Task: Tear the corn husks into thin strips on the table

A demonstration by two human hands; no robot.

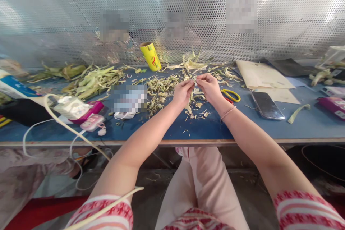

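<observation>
My left hand (183, 92) and my right hand (209, 85) meet over the blue table, fingertips pinched together. Between them is a small pale piece (195, 80), too small to make out well. Dry, pale plant strips (190, 105) hang or lie just below the fingers. Left of my hands spreads a pile of short curled plant pieces (157, 95). Longer pale-green strips (192, 63) lie behind them. Scissors with yellow and red handles (231, 95) rest beside my right wrist, partly hidden by it.
A yellow tube (151, 56) leans near the perforated metal wall. On the left are a heap of strips (99, 79), a power adapter (71, 107), cables and a phone (129, 100). A dark phone (266, 105) and brown card (262, 74) lie right. The table's edge (199, 142) runs in front.
</observation>
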